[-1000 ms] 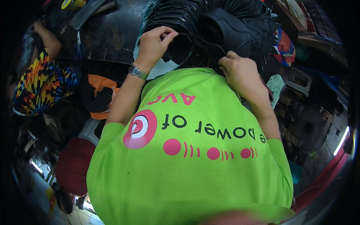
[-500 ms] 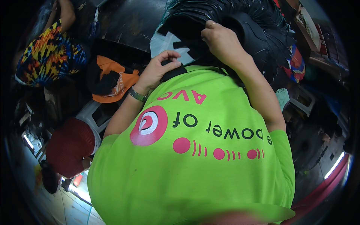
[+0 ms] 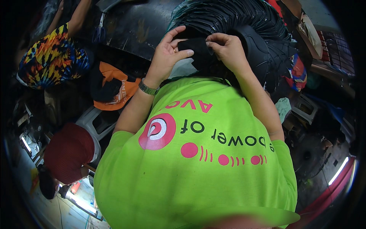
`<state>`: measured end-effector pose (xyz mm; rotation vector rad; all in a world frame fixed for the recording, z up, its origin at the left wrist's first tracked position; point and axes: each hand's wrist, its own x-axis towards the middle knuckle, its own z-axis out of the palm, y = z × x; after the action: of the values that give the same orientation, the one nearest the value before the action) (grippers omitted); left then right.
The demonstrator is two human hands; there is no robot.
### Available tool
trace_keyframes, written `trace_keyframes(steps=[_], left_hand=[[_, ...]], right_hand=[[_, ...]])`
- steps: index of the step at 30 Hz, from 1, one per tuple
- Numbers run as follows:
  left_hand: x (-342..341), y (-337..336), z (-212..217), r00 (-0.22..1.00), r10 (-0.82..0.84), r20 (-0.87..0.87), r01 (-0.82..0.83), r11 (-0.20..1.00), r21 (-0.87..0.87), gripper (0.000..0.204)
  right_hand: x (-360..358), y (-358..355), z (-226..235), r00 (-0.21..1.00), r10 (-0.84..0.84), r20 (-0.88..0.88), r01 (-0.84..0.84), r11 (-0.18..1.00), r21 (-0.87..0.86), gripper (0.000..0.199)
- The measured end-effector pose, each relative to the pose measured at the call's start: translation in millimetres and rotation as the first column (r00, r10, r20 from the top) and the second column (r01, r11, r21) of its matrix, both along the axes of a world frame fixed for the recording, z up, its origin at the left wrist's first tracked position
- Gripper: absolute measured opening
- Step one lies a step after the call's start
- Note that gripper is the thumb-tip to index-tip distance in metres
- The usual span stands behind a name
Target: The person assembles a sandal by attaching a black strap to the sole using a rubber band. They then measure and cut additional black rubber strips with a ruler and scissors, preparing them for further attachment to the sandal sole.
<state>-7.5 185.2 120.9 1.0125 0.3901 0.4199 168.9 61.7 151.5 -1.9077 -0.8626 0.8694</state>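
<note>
**Both hands pinch a small black piece in front of a fanned black stack**

The black piece (image 3: 195, 47) is small, flat, dark and matte, like a cut of cloth or soft sheet; its exact shape is hard to tell against the dark background. It is held up just beyond the person's chest, far of the lime-green shirt (image 3: 198, 160). The left hand (image 3: 167, 51) grips its left edge, thumb on the near side and fingers curled over the top, with a ring on one finger and a metal watch (image 3: 148, 88) at the wrist. The right hand (image 3: 227, 49) pinches its right edge between thumb and forefinger. Both hands are closed narrow on the piece.

Just behind the hands, far and to the right, lies a big fanned stack of black pieces (image 3: 236, 19), its thin edges layered like ribs and curving round.

The dark desk (image 3: 133, 28) stretches far and left, its surface scuffed and shiny, with a pair of scissors (image 3: 100, 32) lying on it. Near its left edge sits an orange cloth (image 3: 118, 89) with something black on top. At far left, another person in a bright multicoloured top (image 3: 51, 59) reaches toward the desk. Lower left, a person in a dark red top (image 3: 68, 152) is seen from above beside a grey plastic stool (image 3: 95, 120). Coloured fabric scraps (image 3: 299, 74) hang at the right among dim clutter.
</note>
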Motion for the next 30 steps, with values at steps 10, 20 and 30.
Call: trace_keyframes(steps=[10, 20, 30], left_hand=[[1.5, -3.5, -0.9, 0.945, 0.318, -0.076, -0.250, 0.853, 0.459, 0.035], [5.3, -8.0, -7.5, 0.919, 0.260, 0.297, -0.350, 0.192, 0.917, 0.025], [-0.2, -0.5, -11.8, 0.925, 0.190, 0.330, -0.350, 0.080, 0.933, 0.025]], right_hand=[[5.2, -2.0, 5.1, 0.908, -0.127, -0.399, 0.158, 0.986, 0.044, 0.011], [14.3, 1.6, 6.8, 0.874, -0.101, -0.476, 0.073, 0.994, -0.076, 0.014], [11.1, -0.3, -2.3, 0.721, -0.092, -0.687, 0.111, 0.994, -0.016, 0.012]])
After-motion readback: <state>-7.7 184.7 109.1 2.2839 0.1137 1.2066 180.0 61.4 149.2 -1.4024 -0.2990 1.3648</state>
